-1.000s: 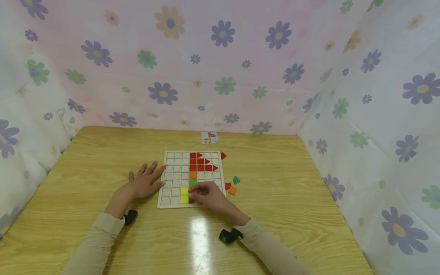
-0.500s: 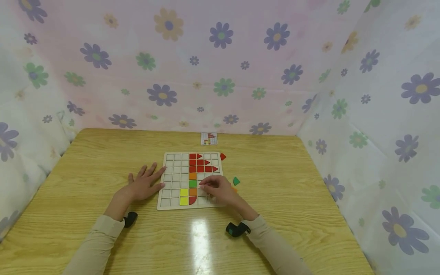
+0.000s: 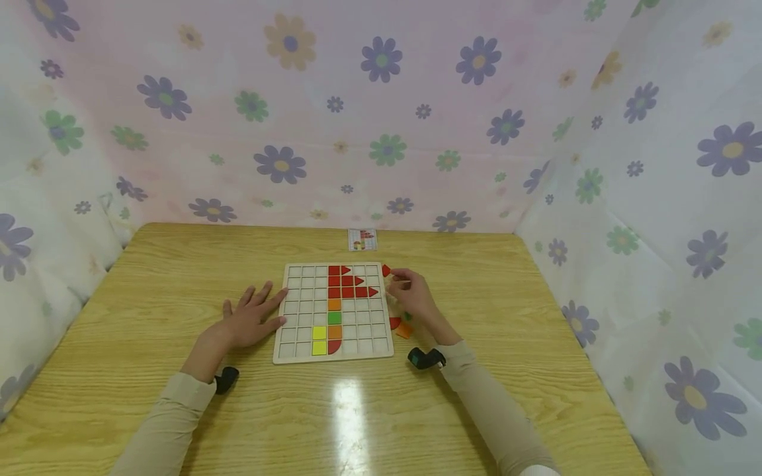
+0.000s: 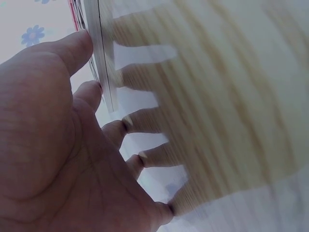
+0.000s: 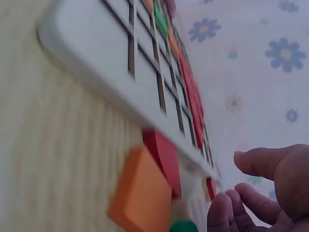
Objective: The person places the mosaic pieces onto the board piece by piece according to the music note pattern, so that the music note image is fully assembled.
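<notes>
A pale wooden grid board [image 3: 364, 332] lies on the table, with coloured tiles set in some cells. My left hand [image 3: 247, 324] is spread flat at its left side, thumb and index fingertip touching the edge; the left wrist view shows this hand [image 4: 63, 130] against the board's side. To the right of the board is my right hand [image 3: 417, 299], its fingertips close by a loose red pointed tile [image 3: 386, 270] at the top right corner. In the right wrist view, thumb and fingers of that hand [image 5: 270, 188] stand apart with nothing visible between them.
Beside the board's right edge lie a loose orange tile [image 3: 404, 330], a red tile [image 3: 395, 322] and a green tile [image 3: 407, 317], partly covered by my right hand. A small printed pattern card [image 3: 362, 239] lies behind the board. Flowered cloth surrounds the table [image 3: 488, 396].
My right hand has moved from the board's lower middle rightward and up to the top right corner, uncovering an orange tile and a red rounded tile in their cells. The left hand stays put.
</notes>
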Available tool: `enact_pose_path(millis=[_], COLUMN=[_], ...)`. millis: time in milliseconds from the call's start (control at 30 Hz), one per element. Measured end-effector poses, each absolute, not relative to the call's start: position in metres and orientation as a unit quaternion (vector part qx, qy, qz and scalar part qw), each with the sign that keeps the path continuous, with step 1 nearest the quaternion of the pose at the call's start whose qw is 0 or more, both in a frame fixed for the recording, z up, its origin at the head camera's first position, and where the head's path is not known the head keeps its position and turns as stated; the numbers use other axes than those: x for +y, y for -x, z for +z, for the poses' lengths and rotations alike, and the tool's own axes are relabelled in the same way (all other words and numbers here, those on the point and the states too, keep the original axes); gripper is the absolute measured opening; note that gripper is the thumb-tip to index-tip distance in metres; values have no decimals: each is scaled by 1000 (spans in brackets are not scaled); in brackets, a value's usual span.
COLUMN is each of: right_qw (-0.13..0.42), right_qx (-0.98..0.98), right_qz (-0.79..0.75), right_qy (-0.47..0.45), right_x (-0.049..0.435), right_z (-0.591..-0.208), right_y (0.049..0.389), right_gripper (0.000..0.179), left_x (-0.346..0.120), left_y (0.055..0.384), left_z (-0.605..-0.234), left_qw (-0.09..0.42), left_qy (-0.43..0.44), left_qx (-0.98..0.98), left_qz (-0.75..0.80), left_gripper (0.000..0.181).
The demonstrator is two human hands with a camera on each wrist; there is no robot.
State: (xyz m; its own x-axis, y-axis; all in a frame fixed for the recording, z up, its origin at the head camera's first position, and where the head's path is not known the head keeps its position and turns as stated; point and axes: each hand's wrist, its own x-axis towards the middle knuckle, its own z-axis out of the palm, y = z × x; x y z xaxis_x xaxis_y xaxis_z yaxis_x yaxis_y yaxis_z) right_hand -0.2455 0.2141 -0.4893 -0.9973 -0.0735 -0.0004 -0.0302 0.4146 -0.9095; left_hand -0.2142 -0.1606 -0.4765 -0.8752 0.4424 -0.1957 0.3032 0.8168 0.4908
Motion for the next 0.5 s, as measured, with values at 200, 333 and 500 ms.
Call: enact_pose_path(millis=[200,333,500], right_qw=[39,45,39], right_qx=[880,902,917], right_qz=[-471,-419,-376], right_qy=[47,94,129], right_x=[227,230,228], right_z=[-489,-490,-492], right_y=[269,282,290], right_gripper=[48,51,44], left_x=[-162,-163,-162], left_y=[214,213,213], left_z=[-477,-476,-475], left_qw=[151,151,152], left_qy=[-199,-200,-200], left_qx=[940,940,939], left_qz=[231,233,234], left_gripper=[69,68,69])
